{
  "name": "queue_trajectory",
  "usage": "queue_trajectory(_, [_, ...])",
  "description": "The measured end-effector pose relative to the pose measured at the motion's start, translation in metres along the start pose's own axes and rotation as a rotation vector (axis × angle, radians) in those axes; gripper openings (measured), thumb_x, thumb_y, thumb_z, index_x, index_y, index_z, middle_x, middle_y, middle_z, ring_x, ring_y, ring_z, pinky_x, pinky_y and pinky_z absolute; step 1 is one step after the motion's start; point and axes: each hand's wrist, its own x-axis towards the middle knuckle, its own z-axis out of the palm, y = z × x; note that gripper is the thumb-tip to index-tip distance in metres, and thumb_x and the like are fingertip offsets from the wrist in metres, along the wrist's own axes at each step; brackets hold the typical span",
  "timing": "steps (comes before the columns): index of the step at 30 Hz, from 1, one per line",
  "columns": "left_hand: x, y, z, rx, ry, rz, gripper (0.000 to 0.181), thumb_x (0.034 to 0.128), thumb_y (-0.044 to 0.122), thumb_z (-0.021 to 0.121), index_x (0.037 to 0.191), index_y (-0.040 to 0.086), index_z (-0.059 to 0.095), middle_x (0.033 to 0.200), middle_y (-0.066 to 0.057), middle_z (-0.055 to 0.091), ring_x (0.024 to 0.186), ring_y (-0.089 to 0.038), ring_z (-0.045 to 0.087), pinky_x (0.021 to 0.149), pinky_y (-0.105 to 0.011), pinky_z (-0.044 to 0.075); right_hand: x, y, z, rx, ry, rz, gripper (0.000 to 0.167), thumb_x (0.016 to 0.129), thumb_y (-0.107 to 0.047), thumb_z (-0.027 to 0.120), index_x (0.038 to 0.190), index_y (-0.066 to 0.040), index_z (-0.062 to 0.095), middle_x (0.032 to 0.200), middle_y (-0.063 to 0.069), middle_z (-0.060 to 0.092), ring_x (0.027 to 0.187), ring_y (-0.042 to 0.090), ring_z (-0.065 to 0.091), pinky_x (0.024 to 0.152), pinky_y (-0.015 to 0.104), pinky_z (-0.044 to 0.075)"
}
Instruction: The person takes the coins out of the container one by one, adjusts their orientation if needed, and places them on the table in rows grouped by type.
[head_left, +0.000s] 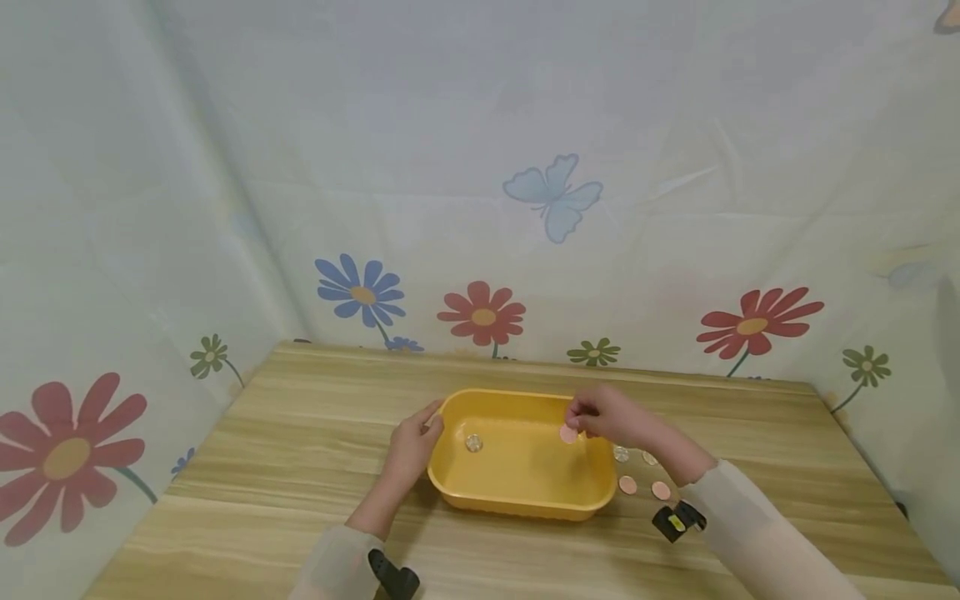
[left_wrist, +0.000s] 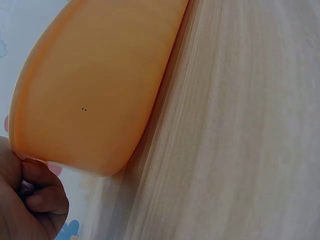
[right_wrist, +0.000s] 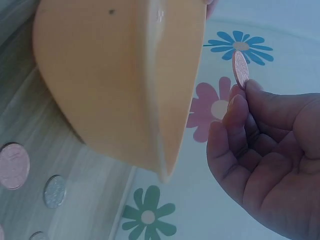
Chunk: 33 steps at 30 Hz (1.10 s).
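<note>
A yellow plastic basin stands on the wooden table, with one silver coin lying inside near its left end. My left hand grips the basin's left rim; in the left wrist view its curled fingers are at the rim. Over the right end of the basin, my right hand pinches a copper-coloured coin between thumb and fingertips. The right wrist view shows that coin held at the fingertips, apart from the basin wall.
Right of the basin, several loose coins lie on the table, among them a copper-coloured coin, another copper-coloured coin and a silver coin. A floral curtain hangs behind the table and along its sides.
</note>
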Motion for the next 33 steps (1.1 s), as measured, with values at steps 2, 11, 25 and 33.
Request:
queue_trajectory(2, [0.000,0.000,0.000,-0.003,-0.007,-0.002,0.044,0.1042,0.015,0.051,0.146,0.002,0.055,0.062,-0.012,0.058,0.052,-0.010,0.047,0.048,-0.021,0.043,-0.004,0.004,0.001,0.009,0.003,0.009,0.011,0.099,0.000,0.059,0.091,0.003,0.065,0.079,0.014,0.062,0.069,0.009,0.050,0.061,0.021,0.045])
queue_trajectory(11, [-0.001,0.001,0.000,0.017,0.006,-0.007,0.044,0.1040,0.016,0.052,0.145,0.003,0.056,0.065,-0.013,0.061,0.054,-0.010,0.048,0.050,-0.022,0.044,-0.029,0.024,0.001,0.005,0.051,0.059,0.011,0.100,-0.007,0.060,0.095,0.001,0.066,0.079,0.006,0.060,0.069,0.010,0.050,0.059,0.021,0.044])
queue_trajectory(25, [0.000,0.001,-0.001,0.024,0.011,0.002,0.044,0.1042,0.016,0.051,0.146,0.003,0.056,0.076,-0.020,0.069,0.059,-0.013,0.054,0.053,-0.023,0.047,-0.065,0.057,-0.003,0.047,0.109,0.139,0.013,0.102,-0.004,0.056,0.098,0.002,0.066,0.086,0.004,0.062,0.070,0.006,0.052,0.063,0.025,0.051])
queue_trajectory(33, [-0.002,0.003,-0.001,0.007,-0.008,-0.012,0.044,0.1046,0.017,0.051,0.147,0.005,0.055,0.064,-0.011,0.059,0.054,-0.011,0.047,0.050,-0.021,0.043,-0.083,0.071,-0.004,0.042,0.142,0.210,0.013,0.102,-0.004,0.057,0.097,0.003,0.067,0.082,0.007,0.062,0.066,0.006,0.047,0.059,0.022,0.044])
